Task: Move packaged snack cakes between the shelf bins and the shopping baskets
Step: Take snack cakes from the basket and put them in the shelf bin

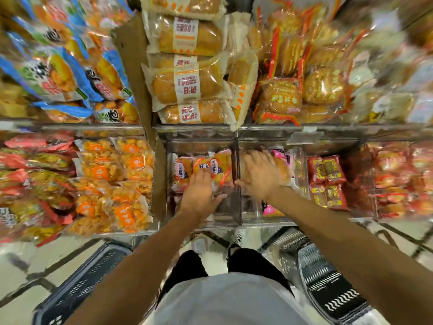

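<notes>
Fingers of left hand (199, 193) rest spread on cakes (201, 167) left of divider (236, 181); right hand (261, 175) splayed, blurred; curl round one pack before lifting

Wrapped orange snack cakes (202, 166) stand packed in clear bin (228, 214).

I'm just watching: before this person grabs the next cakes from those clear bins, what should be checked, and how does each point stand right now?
1. Left hand reaches the snack cakes in the left clear bin: ok, fingers lie on the packets.
2. Left hand has a firm hold: cannot tell, fingertips are hidden.
3. Right hand is free to take a packet: ok, fingers spread, holding nothing.
4. Right bin holds cakes: ok, pink-labelled packets show beyond the hand.
5. Blue basket waits on the floor: ok, at the person's left.
6. Room inside the baskets: cannot tell, arms and blur hide them.
</notes>
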